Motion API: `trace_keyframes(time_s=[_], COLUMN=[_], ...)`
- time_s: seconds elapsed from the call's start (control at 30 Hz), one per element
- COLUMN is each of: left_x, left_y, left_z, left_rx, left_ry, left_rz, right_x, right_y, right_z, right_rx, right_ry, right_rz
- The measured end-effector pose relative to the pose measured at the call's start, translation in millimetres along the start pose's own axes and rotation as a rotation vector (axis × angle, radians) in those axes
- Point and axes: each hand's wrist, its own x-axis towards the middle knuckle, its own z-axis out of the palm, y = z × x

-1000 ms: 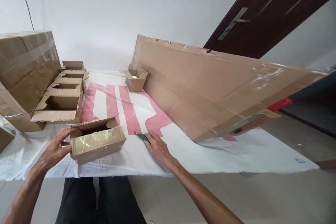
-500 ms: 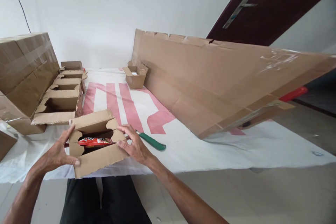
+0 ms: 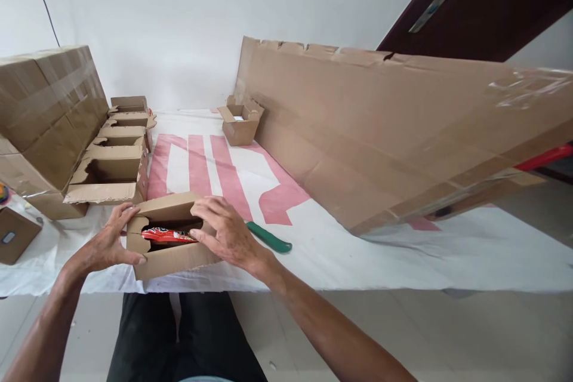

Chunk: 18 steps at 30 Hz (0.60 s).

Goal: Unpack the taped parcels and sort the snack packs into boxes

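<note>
A small open cardboard box (image 3: 179,264) sits at the table's near edge, with a red printed packet (image 3: 168,234) inside. My left hand (image 3: 105,245) grips the box's left end, thumb on the near flap and fingers at the far corner. My right hand (image 3: 226,233) is curled over the right end, covering the flap there. Its thumb tip lies by the packet's right end; I cannot tell whether it touches the packet. A green-handled knife (image 3: 271,237) rests on the table just right of my right hand, its blade end hidden.
Several open cardboard boxes (image 3: 107,194) line the left beside a large taped carton (image 3: 58,113). Another small open box (image 3: 240,130) stands at the back against a big leaning cardboard sheet (image 3: 358,143). A brown box (image 3: 17,236) is at far left. A white and pink cloth (image 3: 358,265) covers the table.
My right hand has shifted from the box's right side up and inward over its end, covering the right flap. The view has moved slightly, and the box now sits flatter.
</note>
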Motion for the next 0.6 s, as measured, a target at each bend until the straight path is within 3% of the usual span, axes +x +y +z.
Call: trace_keyframes(time_s=[0.13, 0.23, 0.33, 0.43, 0.6], left_x=[-4.4, -6.4, -8.8, -13.0, -18.0], left_y=[-0.7, 0.5, 3.8, 7.7, 10.2], left_z=[3.0, 5.3, 7.7, 11.4, 19.1], left_rx=[0.041, 0.004, -0.045, -0.103, -0.115], left_ry=[0.014, -0.021, -0.016, 0.0, 0.023], left_rz=[0.016, -0.05, -0.079, -0.059, -0.016], right_x=[23.4, 29.7, 25.5, 12.2, -17.7], right_y=[0.3, 5.9, 11.2, 15.2, 27.7], right_z=[-5.1, -7.1, -13.9, -24.8, -33.8], right_rx=[-0.1, -0.23, -0.333, -0.413, -0.466], right_ry=[-0.331, -0.409, -0.297, -0.09, 0.133], right_rz=[-0.236, -0.278, -0.327, -0.347, -0.186])
